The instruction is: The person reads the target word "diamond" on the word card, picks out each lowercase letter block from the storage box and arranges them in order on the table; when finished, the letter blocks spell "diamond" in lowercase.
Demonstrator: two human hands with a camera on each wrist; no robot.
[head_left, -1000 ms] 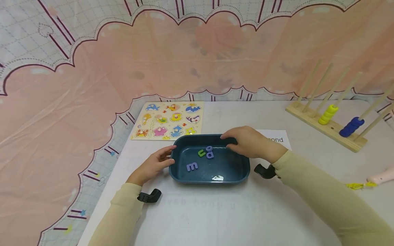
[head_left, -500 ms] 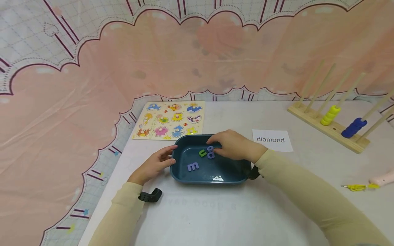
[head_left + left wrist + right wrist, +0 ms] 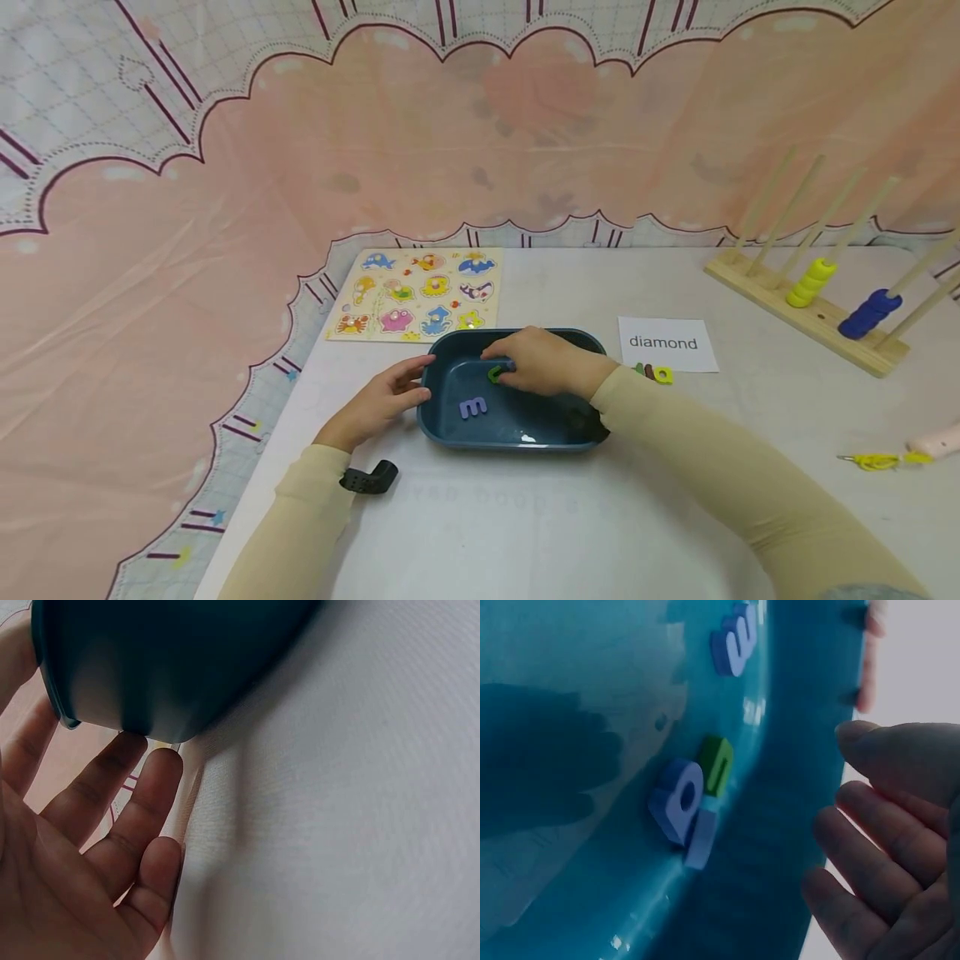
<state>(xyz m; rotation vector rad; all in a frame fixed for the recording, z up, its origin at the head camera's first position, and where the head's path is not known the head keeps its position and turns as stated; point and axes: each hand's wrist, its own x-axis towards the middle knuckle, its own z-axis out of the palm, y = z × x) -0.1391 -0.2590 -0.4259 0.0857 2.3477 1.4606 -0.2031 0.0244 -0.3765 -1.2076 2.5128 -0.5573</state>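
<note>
On the white tabletop (image 3: 570, 525), the left hand (image 3: 373, 406) rests its loosely extended fingers against the left end of a dark teal tray (image 3: 495, 432), in which a purple letter m (image 3: 473, 407) lies nearest. Farther in, the right hand (image 3: 551, 365) reaches over a green letter (image 3: 718, 765) and two purple letters (image 3: 667, 806) clustered together, its fingers loose and gripping nothing. Beyond lie a yellow letter (image 3: 663, 376) beside a "diamond" card (image 3: 667, 345), an animal puzzle board (image 3: 415, 297) and a wooden bead stand (image 3: 772, 287).
</note>
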